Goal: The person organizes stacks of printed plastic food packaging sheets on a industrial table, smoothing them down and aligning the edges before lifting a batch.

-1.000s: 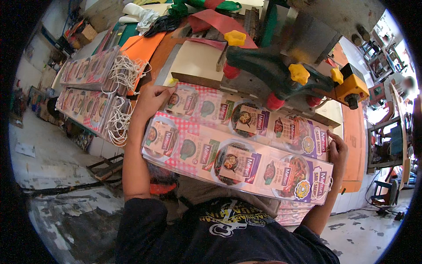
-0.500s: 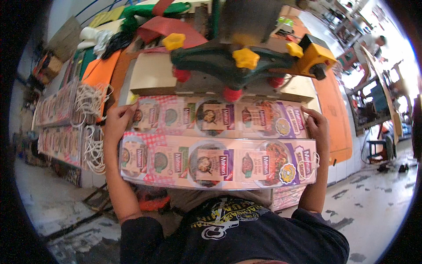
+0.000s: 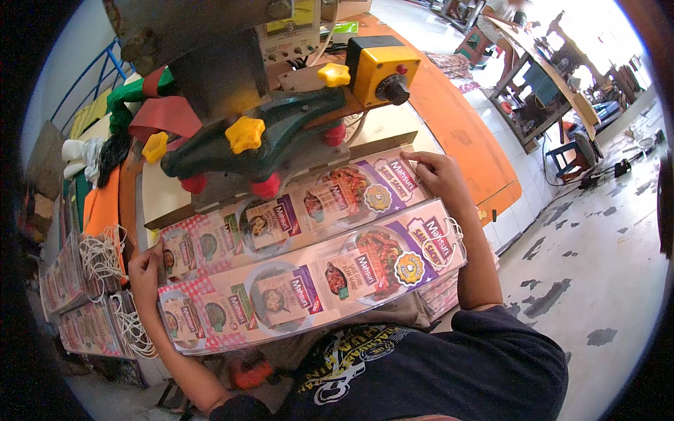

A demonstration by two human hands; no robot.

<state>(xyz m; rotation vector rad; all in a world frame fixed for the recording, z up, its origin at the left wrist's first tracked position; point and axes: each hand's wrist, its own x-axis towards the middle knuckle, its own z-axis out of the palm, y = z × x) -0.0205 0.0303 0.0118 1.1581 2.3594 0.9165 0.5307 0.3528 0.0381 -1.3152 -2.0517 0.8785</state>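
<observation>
A long printed food-display sheet in clear plastic lies under the front of a dark green machine frame. My left hand pinches its left end. At the right end, my right hand has thumb and forefinger closed on the far corner. Nearer to me, a second, similar sheet overlaps the front edge, with a white string loop at its right end. My forearms pass along either end of this nearer sheet. Red knobs hang from the machine just beyond the far sheet.
A yellow control box with a black dial sits on the machine's right side, above the orange tabletop. Stacked printed sheets with white cords stand at left. A person is in the far background.
My view has turned to the right and tilted, so the bench now slants upward to the right. Both hands stay at the ends of the far sheet.
</observation>
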